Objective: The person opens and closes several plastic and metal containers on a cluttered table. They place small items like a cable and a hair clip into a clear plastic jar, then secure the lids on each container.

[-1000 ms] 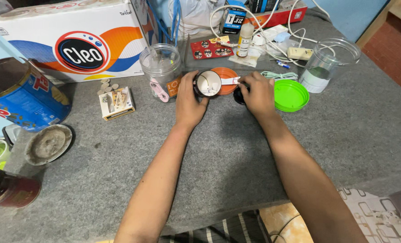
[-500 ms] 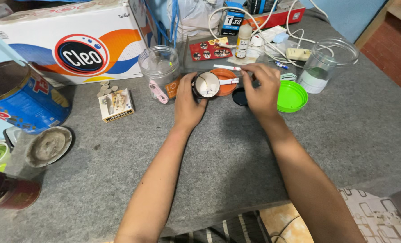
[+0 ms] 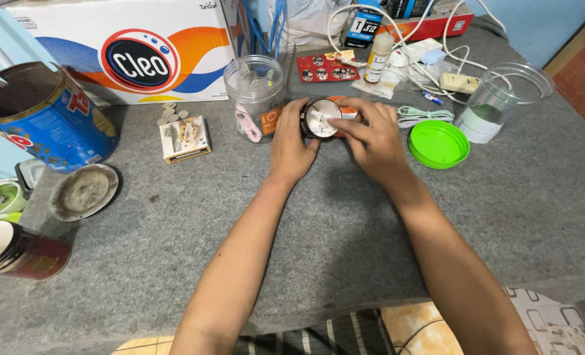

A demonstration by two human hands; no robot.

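Two bare hands meet over a small black jar point(image 3: 320, 118), and we take that jar as our landmark on the grey felt tabletop point(image 3: 345, 243). Our left hand point(image 3: 291, 141) wraps its fingers around the jar's left side and tips its open mouth toward us, which is likely why we can see the white lining and small pale bits inside. Our right hand point(image 3: 369, 135) lies over the jar's right edge with its fingertips curled at the rim; whether they pinch anything we cannot tell, since the knuckles hide the tips. Just behind the jar, mostly covered by the right hand, an orange lid point(image 3: 338, 100) peeks out. Left of the jar stands a clear plastic jar point(image 3: 254, 92) with a pink cable inside, and farther left a small open box of odds and ends point(image 3: 185, 139) with a few coins point(image 3: 169, 113) behind it. Right of the jar a green lid point(image 3: 438, 143) rests flat, and beyond it a second clear jar point(image 3: 501, 100) stands uncapped. Behind the jar we see a dropper bottle point(image 3: 378, 57) amid white cables point(image 3: 424, 49). Far left of the jar sits a dented blue tin point(image 3: 43, 121), its round metal lid point(image 3: 83, 191) lying near it.
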